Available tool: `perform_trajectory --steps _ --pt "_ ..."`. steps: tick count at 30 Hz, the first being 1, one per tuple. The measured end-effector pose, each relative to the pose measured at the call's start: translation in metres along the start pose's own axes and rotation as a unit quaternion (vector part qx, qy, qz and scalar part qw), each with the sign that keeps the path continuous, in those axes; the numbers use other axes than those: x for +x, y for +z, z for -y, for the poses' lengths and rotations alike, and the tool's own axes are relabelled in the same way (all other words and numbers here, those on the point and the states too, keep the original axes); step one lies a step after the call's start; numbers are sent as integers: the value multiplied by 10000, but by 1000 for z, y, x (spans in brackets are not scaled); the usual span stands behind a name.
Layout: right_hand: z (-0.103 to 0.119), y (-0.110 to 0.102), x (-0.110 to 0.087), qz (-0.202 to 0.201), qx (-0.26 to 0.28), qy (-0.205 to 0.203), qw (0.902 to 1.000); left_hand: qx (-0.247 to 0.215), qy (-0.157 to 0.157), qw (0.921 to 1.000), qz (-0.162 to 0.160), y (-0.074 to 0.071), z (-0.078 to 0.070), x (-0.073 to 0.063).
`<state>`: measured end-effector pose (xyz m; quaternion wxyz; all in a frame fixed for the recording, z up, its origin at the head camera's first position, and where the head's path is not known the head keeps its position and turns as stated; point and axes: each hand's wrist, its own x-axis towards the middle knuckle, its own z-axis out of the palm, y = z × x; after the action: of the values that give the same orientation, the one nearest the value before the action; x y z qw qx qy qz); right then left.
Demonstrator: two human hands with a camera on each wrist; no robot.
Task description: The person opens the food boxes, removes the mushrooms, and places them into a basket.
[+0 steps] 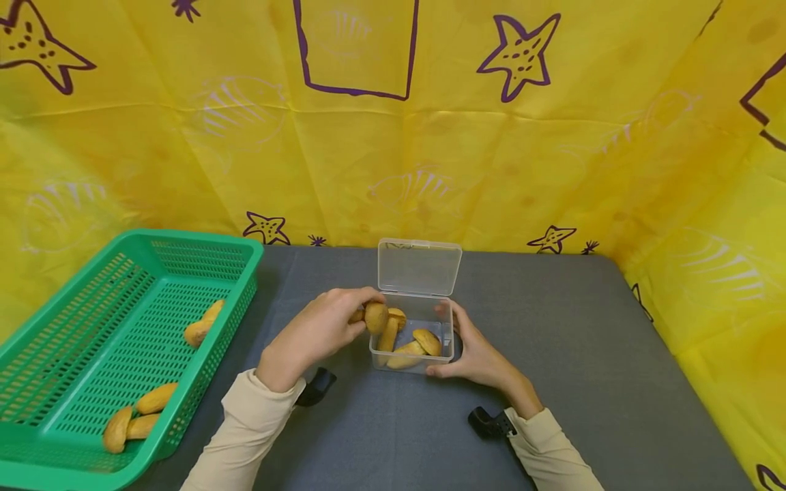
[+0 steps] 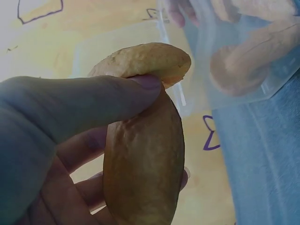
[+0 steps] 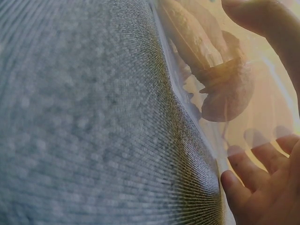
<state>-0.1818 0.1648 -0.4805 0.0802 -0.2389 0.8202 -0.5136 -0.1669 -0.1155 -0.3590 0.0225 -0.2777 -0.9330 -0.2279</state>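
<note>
In the head view my left hand (image 1: 319, 327) pinches a brown mushroom (image 1: 376, 318) over the left edge of a clear plastic box (image 1: 447, 351). The left wrist view shows the thumb across that mushroom's (image 2: 143, 164) stem just below the cap, with fingers behind it. Two mushrooms lie inside the box, one along its left side (image 1: 388, 335) and one near the front (image 1: 428, 341). My right hand (image 1: 475, 351) grips the box's right side, thumb at the front corner and fingers toward the back. The hinged lid (image 1: 419, 268) stands raised at the rear.
A green perforated basket (image 1: 247, 290) stands at the left with several mushrooms along its right side, one (image 1: 205, 324) farther back and others (image 1: 141, 426) near the front. Dark grey cloth (image 1: 552, 354) covers the table. Yellow patterned fabric (image 1: 344, 157) hangs behind and at the sides.
</note>
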Motion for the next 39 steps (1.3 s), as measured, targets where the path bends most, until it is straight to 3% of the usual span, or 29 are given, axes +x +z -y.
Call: perform_trajectory --steps 8,12,23,29,39 --pt "2 -1 -1 17 -1 -86 10000 232 279 9993 -94 -15 -4 -4" --pt "1 -1 -1 13 -55 -27 10000 396 245 9989 -92 -24 -7 -9" --pt "-2 1 -1 -6 -57 -15 10000 890 329 9946 -427 -58 -16 -32" --pt "-2 1 -1 -10 -40 7 10000 853 534 9937 -493 -74 -7 -46" --pt "-2 0 -2 7 -7 -47 10000 959 217 9941 -466 -97 16 -71"
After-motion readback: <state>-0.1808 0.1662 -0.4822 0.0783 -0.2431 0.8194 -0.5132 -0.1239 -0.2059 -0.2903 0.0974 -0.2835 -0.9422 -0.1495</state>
